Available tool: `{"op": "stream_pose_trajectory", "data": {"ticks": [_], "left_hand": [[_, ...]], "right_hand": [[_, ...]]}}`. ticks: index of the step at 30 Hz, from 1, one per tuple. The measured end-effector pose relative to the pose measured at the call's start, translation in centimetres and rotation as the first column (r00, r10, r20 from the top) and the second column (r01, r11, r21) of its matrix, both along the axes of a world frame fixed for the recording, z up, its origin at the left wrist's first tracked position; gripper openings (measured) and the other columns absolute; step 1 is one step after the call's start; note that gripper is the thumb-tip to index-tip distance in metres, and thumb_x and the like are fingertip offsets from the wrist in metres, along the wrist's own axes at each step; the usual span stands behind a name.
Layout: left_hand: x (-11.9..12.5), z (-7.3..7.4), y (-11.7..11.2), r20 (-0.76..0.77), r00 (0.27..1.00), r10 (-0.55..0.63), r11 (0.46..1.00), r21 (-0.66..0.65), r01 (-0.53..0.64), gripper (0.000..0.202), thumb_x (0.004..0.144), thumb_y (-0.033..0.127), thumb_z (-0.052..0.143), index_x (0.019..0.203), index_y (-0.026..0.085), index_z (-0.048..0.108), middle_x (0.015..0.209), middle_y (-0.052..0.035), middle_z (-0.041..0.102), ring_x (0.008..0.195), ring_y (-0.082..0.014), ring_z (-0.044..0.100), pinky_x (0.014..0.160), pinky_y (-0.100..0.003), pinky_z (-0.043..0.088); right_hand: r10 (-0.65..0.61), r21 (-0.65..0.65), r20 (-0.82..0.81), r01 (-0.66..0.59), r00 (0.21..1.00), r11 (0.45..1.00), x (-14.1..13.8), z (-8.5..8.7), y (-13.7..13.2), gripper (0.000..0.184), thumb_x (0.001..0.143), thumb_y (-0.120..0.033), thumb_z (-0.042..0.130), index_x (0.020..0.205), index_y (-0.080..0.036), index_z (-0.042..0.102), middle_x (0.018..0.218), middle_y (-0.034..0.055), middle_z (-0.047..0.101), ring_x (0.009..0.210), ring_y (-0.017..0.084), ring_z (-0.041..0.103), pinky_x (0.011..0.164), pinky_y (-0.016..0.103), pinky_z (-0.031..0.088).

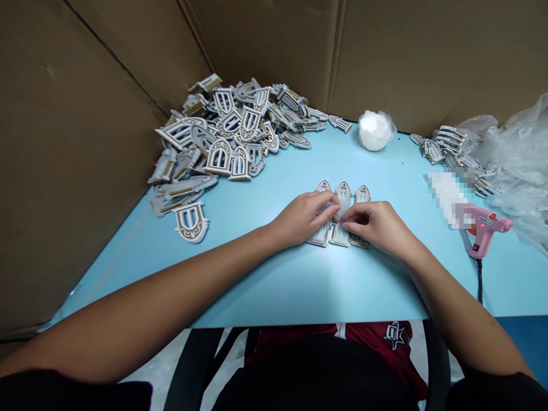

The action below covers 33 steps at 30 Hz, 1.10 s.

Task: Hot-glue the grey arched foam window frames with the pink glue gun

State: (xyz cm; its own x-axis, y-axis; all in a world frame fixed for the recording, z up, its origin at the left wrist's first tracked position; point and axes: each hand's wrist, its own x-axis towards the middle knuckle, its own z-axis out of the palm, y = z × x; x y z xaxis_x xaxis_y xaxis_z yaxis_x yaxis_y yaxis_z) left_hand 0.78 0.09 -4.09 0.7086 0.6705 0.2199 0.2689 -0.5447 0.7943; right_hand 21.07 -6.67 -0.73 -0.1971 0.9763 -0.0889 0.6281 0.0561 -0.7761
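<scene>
Three arched window cutouts in white and gold-brown stand side by side on the table, and the middle window cutout (343, 197) lies between my hands. My left hand (305, 218) rests over the left window cutout (321, 235) and reaches to the middle one. My right hand (375, 225) pinches at the middle cutout's edge, covering part of the right window cutout (362, 194). The fingertips of both hands nearly meet, hiding the centre of the row. A large heap of similar cutouts (222, 131) lies at the far left.
The pale blue table (325, 285) is walled by brown cardboard (77, 142). A cup of white fluff (374, 131) stands at the back. On the right are a pink glue gun (483, 225) with its cord, a smaller heap of cutouts (445, 145) and clear plastic sheeting (518, 165).
</scene>
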Motion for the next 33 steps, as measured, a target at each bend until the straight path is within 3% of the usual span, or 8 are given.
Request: {"op": "stream_pose_trajectory", "data": {"ticks": [6, 9, 14, 18, 22, 25, 28, 33], "left_hand": [[0.1, -0.1, 0.1, 0.003, 1.000, 0.011, 0.999, 0.030, -0.011, 0.023, 0.101, 0.036, 0.045, 0.095, 0.022, 0.062, 0.086, -0.0010, 0.077, 0.087, -0.0213, 0.070, 0.089, -0.033, 0.050], [0.1, -0.1, 0.1, -0.003, 1.000, 0.029, 0.999, 0.031, -0.029, 0.023, 0.100, 0.036, 0.045, 0.094, 0.022, 0.062, 0.086, -0.0011, 0.077, 0.087, -0.0217, 0.070, 0.090, -0.034, 0.049], [0.1, 0.2, -0.2, 0.070, 0.992, 0.105, 0.993, -0.057, -0.101, 0.021, 0.098, 0.038, 0.050, 0.094, 0.022, 0.063, 0.083, 0.0001, 0.078, 0.080, -0.0201, 0.070, 0.091, -0.034, 0.048], [0.2, 0.5, -0.7, 0.154, 0.983, 0.099, 0.978, -0.198, -0.068, 0.023, 0.097, 0.042, 0.054, 0.093, 0.021, 0.063, 0.081, -0.0009, 0.078, 0.079, -0.0193, 0.070, 0.083, -0.031, 0.051], [0.2, 0.8, -1.0, 0.160, 0.985, 0.065, 0.974, -0.223, -0.028, 0.023, 0.097, 0.042, 0.055, 0.090, 0.021, 0.062, 0.081, -0.0005, 0.078, 0.081, -0.0196, 0.070, 0.086, -0.032, 0.051], [0.2, 0.8, -0.9, 0.146, 0.987, 0.062, 0.977, -0.212, -0.030, 0.025, 0.099, 0.043, 0.053, 0.091, 0.021, 0.062, 0.084, -0.0012, 0.079, 0.081, -0.0200, 0.070, 0.084, -0.032, 0.051], [0.1, 0.7, -0.8, 0.138, 0.989, 0.060, 0.987, -0.156, -0.038, 0.025, 0.101, 0.042, 0.049, 0.093, 0.022, 0.061, 0.086, -0.0010, 0.079, 0.084, -0.0203, 0.070, 0.086, -0.032, 0.051], [0.1, 0.4, -0.6, 0.116, 0.993, -0.011, 0.998, -0.065, 0.019, 0.022, 0.102, 0.036, 0.045, 0.096, 0.022, 0.061, 0.089, -0.0008, 0.079, 0.089, -0.0198, 0.071, 0.086, -0.032, 0.049]], "right_hand": [[0.036, 0.013, 0.046, -0.036, 0.998, 0.999, -0.6, -0.4, -0.1, 0.008, 0.087, -0.016, 0.072, 0.083, -0.023, 0.072, 0.075, -0.0001, 0.071, 0.069, 0.016, 0.063, 0.067, 0.033, 0.047], [0.050, 0.108, 0.135, -0.065, 0.990, 0.992, -1.0, -0.5, -0.2, 0.018, 0.082, -0.013, 0.076, 0.075, -0.022, 0.062, 0.080, 0.0012, 0.065, 0.073, 0.016, 0.059, 0.069, 0.033, 0.046], [-0.086, 0.242, 0.151, 0.048, 0.985, 0.969, -0.5, 0.1, -0.2, 0.035, 0.074, -0.021, 0.086, 0.076, -0.023, 0.051, 0.085, 0.0015, 0.058, 0.074, 0.017, 0.053, 0.066, 0.032, 0.043], [-0.141, 0.157, -0.130, 0.161, 0.981, 0.974, 0.1, 0.4, 0.0, 0.028, 0.083, -0.042, 0.079, 0.086, -0.023, 0.059, 0.083, 0.0017, 0.065, 0.072, 0.016, 0.058, 0.065, 0.032, 0.046], [-0.153, 0.060, -0.256, 0.174, 0.955, 0.983, 0.2, 0.8, 0.2, 0.028, 0.082, -0.043, 0.077, 0.078, -0.021, 0.061, 0.074, 0.0011, 0.067, 0.066, 0.014, 0.059, 0.060, 0.029, 0.045], [-0.203, 0.021, -0.352, 0.225, 0.914, 0.974, 0.8, 1.3, 0.1, 0.033, 0.077, -0.045, 0.080, 0.087, -0.021, 0.061, 0.074, 0.0007, 0.070, 0.066, 0.015, 0.065, 0.061, 0.029, 0.050], [-0.244, 0.045, -0.316, 0.271, 0.917, 0.961, 2.1, 1.4, -0.4, 0.035, 0.076, -0.041, 0.081, 0.099, -0.020, 0.065, 0.077, 0.0015, 0.072, 0.069, 0.016, 0.067, 0.065, 0.031, 0.052], [-0.222, -0.003, -0.177, 0.225, 0.959, 0.974, 3.7, 0.2, -1.8, 0.023, 0.078, -0.038, 0.078, 0.088, -0.020, 0.068, 0.084, 0.0041, 0.074, 0.077, 0.018, 0.069, 0.072, 0.034, 0.053]]}}
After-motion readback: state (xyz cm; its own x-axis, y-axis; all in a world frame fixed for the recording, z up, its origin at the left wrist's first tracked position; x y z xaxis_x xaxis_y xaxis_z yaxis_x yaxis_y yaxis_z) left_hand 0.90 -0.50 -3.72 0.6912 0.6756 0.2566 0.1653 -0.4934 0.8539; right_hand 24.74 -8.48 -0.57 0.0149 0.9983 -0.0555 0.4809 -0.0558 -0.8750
